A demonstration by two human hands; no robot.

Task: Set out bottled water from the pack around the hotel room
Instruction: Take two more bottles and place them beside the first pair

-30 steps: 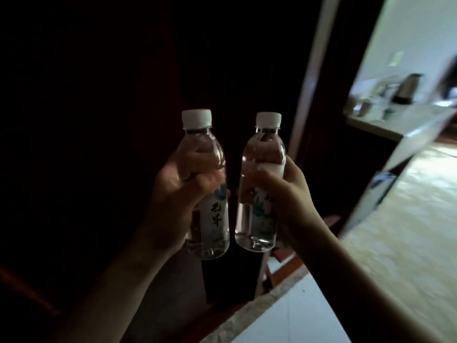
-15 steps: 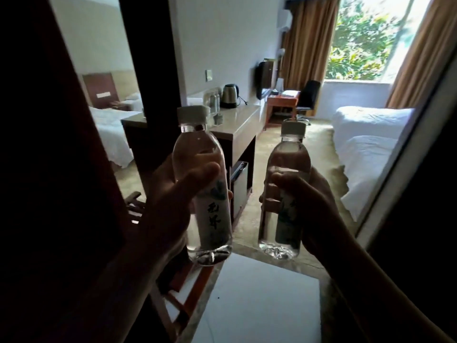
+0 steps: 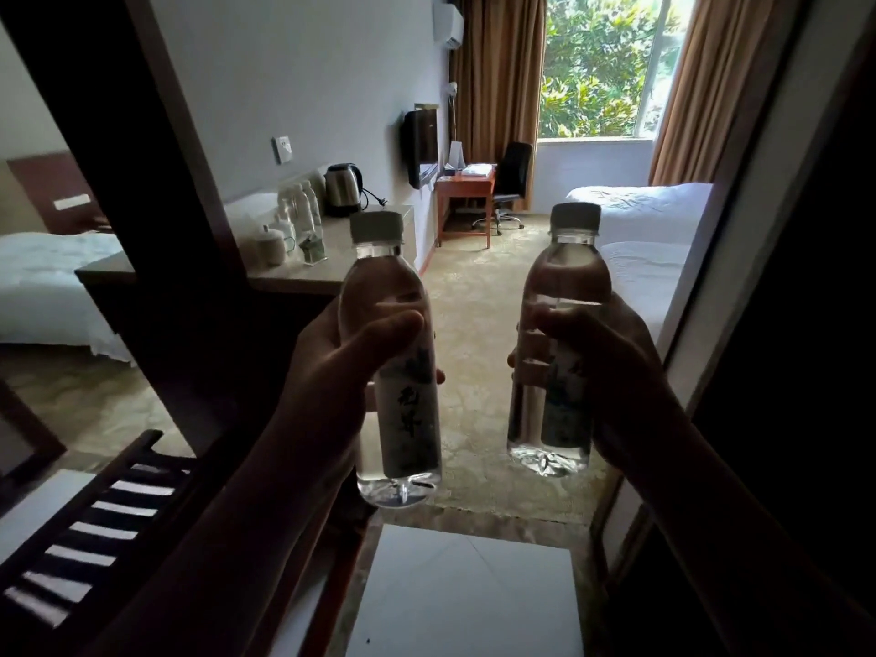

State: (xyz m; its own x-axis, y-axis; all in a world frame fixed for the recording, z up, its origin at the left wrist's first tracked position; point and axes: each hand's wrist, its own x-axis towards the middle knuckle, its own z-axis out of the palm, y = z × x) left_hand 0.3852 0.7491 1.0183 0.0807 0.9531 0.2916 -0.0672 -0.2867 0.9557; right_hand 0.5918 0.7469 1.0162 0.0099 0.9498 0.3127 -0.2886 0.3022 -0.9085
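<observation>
I hold two clear water bottles with white caps upright in front of me. My left hand (image 3: 332,372) grips the left water bottle (image 3: 396,419) around its middle, thumb across the front. My right hand (image 3: 611,367) grips the right water bottle (image 3: 564,277) the same way. Both bottles carry a pale label with dark characters. The two bottles are apart, with carpet showing between them. No pack of water is in view.
A counter (image 3: 332,267) at the left holds a kettle (image 3: 342,189), several bottles (image 3: 301,208) and cups. A dark slatted rack (image 3: 90,528) stands at lower left. Ahead lie carpet (image 3: 474,324), a desk (image 3: 467,187) with chair, and white beds (image 3: 649,258) at right. Dark door frames flank me.
The view has swung from a dark wall toward the room and moved closer. The bottles have drifted further apart and stay held in both hands.
</observation>
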